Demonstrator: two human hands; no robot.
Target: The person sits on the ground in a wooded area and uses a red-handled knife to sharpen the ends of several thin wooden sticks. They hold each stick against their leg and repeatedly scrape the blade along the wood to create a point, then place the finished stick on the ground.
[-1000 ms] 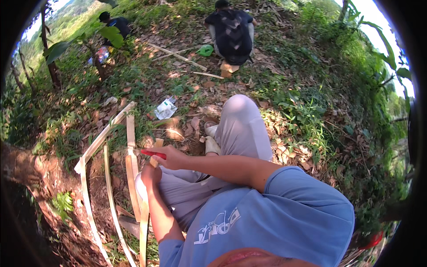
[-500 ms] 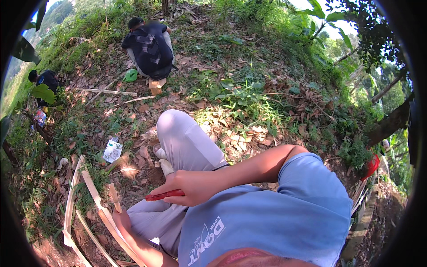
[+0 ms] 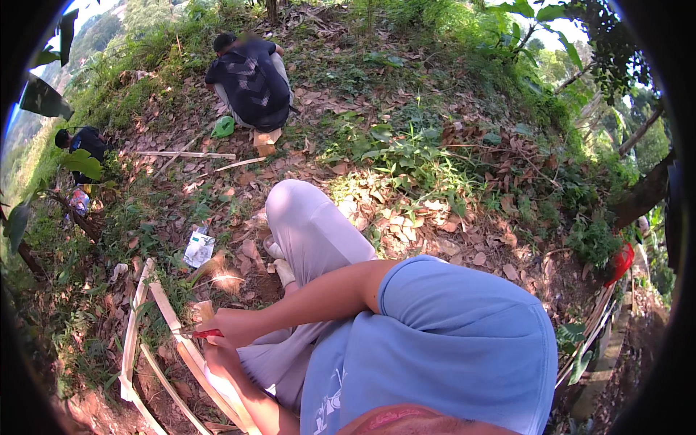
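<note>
My right hand is closed around the red handle of a knife. The thin blade points left, across the wooden strips. Just below it, my left hand grips a pale wooden strip, whose upper end sticks up beside the knife. My hands are close together and overlap in the picture, so the left fingers are partly hidden. Long pale wooden strips lie to the left of my hands, and another thin strip runs toward the lower edge.
A white packet lies on the leaf litter past the strips. Ahead, a person in a dark shirt squats near a green bag and more wooden strips. Another person is at far left. A red object is at right.
My right hand has moved left and down with the knife, from in front of my body to just above my left hand. The view has shifted slightly.
</note>
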